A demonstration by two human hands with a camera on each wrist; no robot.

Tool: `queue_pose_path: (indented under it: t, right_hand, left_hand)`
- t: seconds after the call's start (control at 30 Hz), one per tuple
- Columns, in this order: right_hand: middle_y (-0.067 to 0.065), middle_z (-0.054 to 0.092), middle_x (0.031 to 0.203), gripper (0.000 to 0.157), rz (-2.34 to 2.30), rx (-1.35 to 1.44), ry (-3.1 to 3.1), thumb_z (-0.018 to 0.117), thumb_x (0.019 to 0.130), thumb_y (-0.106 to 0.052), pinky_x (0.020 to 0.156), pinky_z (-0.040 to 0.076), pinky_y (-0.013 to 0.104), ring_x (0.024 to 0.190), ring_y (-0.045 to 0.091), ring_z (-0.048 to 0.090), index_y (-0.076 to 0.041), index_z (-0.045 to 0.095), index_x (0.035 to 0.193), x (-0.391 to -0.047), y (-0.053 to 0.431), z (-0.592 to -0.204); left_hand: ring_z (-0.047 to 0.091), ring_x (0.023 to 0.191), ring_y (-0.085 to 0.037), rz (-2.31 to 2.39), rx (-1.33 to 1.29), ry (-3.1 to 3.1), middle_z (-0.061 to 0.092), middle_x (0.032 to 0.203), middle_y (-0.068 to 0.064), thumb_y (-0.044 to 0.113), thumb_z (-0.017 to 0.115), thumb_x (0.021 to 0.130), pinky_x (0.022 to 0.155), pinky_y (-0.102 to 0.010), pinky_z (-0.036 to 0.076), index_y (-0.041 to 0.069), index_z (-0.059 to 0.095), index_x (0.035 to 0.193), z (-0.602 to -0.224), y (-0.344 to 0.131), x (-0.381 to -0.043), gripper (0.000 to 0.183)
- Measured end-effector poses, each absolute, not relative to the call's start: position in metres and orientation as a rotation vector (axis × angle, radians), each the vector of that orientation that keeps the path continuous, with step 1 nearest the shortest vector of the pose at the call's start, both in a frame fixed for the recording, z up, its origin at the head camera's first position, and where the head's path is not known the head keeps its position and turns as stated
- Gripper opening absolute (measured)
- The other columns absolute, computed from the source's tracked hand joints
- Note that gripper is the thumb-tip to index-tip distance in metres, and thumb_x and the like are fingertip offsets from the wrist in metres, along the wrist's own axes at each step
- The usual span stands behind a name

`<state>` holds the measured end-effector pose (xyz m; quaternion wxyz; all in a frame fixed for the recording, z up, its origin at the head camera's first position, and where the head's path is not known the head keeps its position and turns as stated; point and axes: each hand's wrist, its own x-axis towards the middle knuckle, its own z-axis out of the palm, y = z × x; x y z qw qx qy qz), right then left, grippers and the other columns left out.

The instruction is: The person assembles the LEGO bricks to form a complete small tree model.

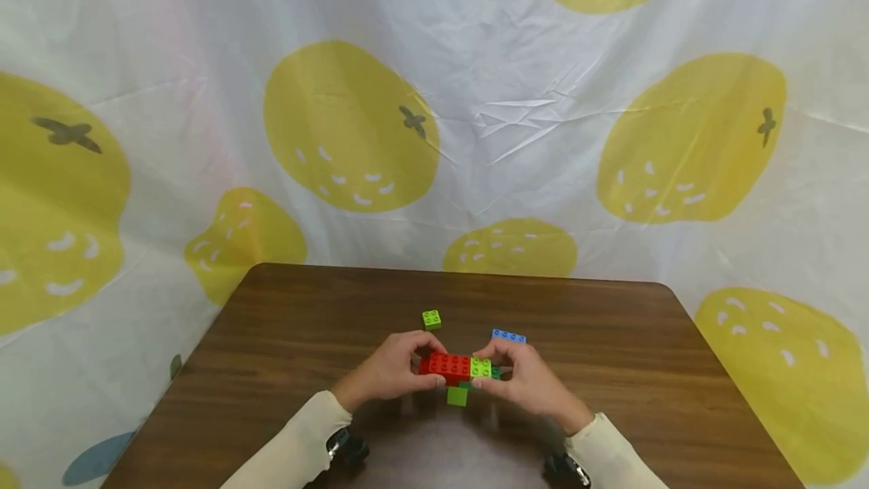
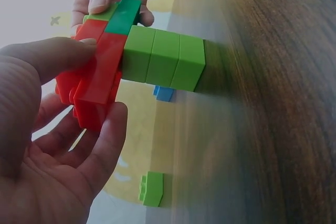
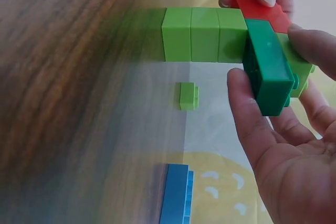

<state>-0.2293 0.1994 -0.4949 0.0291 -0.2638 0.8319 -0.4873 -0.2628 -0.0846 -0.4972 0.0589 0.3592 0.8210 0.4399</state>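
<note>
Both hands hold a T-shaped build of toy building bricks over the table's middle. On its top layer a long red brick (image 1: pixel 449 365) meets a light green brick (image 1: pixel 480 367). Beneath them lie a lower red brick (image 2: pixel 102 72) and a dark green brick (image 3: pixel 270 72). A column of stacked light green bricks (image 2: pixel 163 56) stands under the middle. My left hand (image 1: pixel 397 364) grips the red end, thumb on the near side and fingers around the far side. At the opposite end, my right hand (image 1: pixel 526 379) pinches the top light green brick between thumb and fingers.
A loose light green brick (image 1: pixel 431 319) lies on the brown wooden table (image 1: pixel 326 300), beyond the left hand. Another loose brick, blue and longer (image 1: pixel 509 336), lies just past the right hand. A white curtain (image 1: pixel 502 187) with yellow fruit prints hangs behind the table's far edge.
</note>
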Motion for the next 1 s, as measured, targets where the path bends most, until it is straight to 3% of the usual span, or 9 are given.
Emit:
queue_pose_path:
  t: [0.23,0.37,0.67,1.0]
  right_hand:
    - [0.001,0.075,0.102,0.026,-1.451,-0.863,2.6,0.083,0.093,-0.026,0.078,0.061,0.028,0.09,0.011,0.072,-0.015,0.071,0.114,-0.231,0.202,-0.493]
    - [0.0,0.076,0.105,0.024,-1.445,-0.869,2.659,0.078,0.098,-0.026,0.079,0.061,0.03,0.093,0.01,0.072,-0.012,0.072,0.116,-0.235,0.206,-0.49]
    - [-0.003,0.077,0.103,0.025,-1.443,-0.662,2.792,0.08,0.096,-0.026,0.082,0.061,0.029,0.095,0.014,0.072,-0.011,0.073,0.115,-0.256,0.22,-0.489]
    - [0.01,0.077,0.118,0.029,-1.217,-0.518,2.995,0.079,0.096,-0.024,0.092,0.059,0.048,0.108,0.03,0.074,-0.007,0.074,0.12,-0.283,0.235,-0.502]
  left_hand:
    - [0.066,0.097,-0.007,1.335,1.059,2.488,0.072,0.109,0.002,0.024,0.087,0.089,0.077,-0.02,0.06,0.017,0.07,0.116,-0.498,-0.084,-0.263,0.033]
    - [0.066,0.098,-0.008,1.343,1.05,2.485,0.072,0.11,0.004,0.026,0.087,0.089,0.078,-0.02,0.059,0.018,0.07,0.116,-0.499,-0.085,-0.263,0.034]
    - [0.065,0.098,-0.009,1.351,1.026,2.474,0.072,0.11,0.003,0.026,0.087,0.088,0.078,-0.02,0.059,0.018,0.07,0.116,-0.498,-0.086,-0.261,0.034]
    - [0.065,0.099,-0.009,1.341,1.015,2.474,0.071,0.112,0.003,0.026,0.088,0.088,0.078,-0.02,0.059,0.017,0.07,0.118,-0.499,-0.087,-0.261,0.036]
